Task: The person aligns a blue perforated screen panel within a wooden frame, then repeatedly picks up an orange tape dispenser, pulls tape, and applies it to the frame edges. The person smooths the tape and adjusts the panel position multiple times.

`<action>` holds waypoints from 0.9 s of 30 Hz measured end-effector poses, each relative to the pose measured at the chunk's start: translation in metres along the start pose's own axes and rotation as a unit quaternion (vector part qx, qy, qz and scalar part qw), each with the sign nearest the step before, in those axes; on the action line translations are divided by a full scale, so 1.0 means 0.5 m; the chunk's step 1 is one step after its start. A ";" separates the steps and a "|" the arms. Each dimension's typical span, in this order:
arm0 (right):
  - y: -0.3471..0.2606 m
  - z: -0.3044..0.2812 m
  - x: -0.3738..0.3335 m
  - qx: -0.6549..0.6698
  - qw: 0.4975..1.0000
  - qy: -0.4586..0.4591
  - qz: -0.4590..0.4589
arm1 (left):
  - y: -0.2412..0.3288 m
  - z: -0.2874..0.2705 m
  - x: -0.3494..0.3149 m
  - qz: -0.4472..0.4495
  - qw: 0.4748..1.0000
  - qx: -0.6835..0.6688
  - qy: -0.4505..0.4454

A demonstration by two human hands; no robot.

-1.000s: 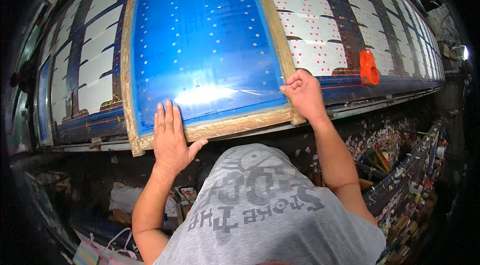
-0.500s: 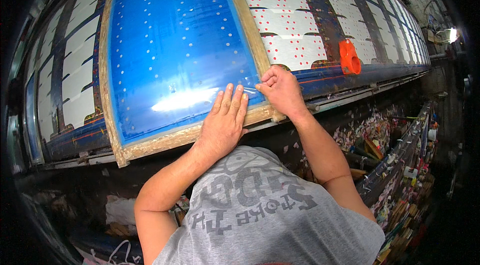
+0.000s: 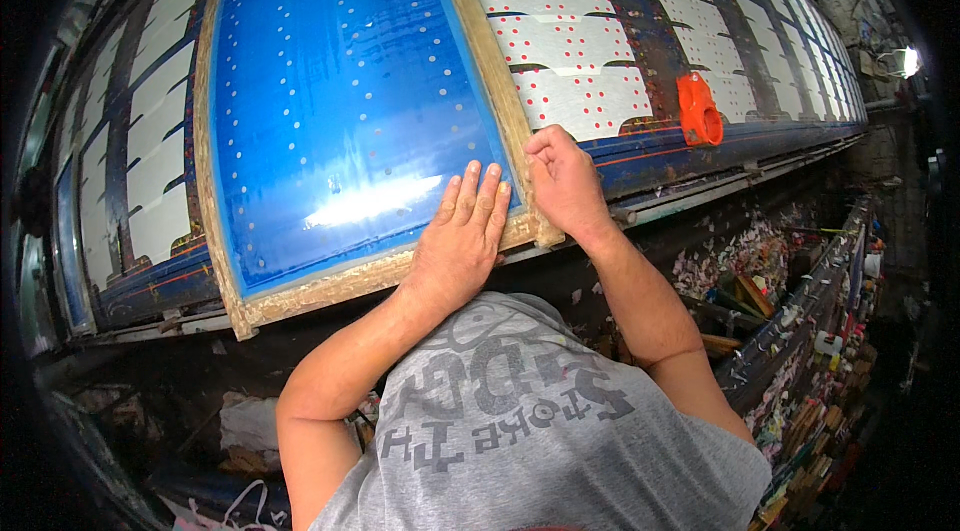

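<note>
Partly, hands [image 3: 455, 253] [image 3: 568, 183] hide the wooden frame [image 3: 320, 295] (far corner cropped).

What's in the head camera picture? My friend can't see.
A person's left hand rests over the near right corner of a blue, white-dotted sheet in a worn wooden frame; the right hand curls at the frame's right edge. To the right, red-dotted white pieces and an orange object sit on a long table.

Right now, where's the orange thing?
In the head view, the orange thing is right of the right hand, near the table edge, beside dotted sheets.
</note>
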State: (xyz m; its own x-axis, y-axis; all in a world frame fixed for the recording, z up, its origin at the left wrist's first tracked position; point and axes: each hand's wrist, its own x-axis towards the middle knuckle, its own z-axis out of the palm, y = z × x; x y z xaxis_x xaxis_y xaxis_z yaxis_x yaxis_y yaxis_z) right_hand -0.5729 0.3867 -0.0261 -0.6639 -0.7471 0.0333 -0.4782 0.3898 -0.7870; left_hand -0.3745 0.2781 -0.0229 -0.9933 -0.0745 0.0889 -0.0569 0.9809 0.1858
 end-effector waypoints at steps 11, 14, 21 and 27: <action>-0.076 -0.052 0.000 0.235 0.971 0.027 0.010 | 0.001 0.030 0.019 0.028 0.997 -0.005 0.067; -0.134 -0.055 0.006 0.250 0.965 0.036 -0.066 | 0.002 0.022 0.019 0.049 0.995 -0.029 0.078; -0.359 -0.083 0.055 0.205 0.864 0.118 -0.444 | 0.153 -0.036 0.030 0.048 0.639 -0.767 -0.002; -0.521 -0.133 0.055 0.292 0.817 0.181 -0.464 | 0.191 -0.055 0.109 0.078 0.479 -0.865 -0.125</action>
State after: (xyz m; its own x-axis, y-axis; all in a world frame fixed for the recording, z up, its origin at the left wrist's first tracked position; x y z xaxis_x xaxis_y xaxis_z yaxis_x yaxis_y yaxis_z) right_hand -0.5049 0.3003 0.2207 -0.3488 -0.3267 0.8784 -0.5867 -0.6548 -0.4765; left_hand -0.4311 0.3626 0.0266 -0.9654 0.2110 0.1536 -0.0258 -0.6628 0.7484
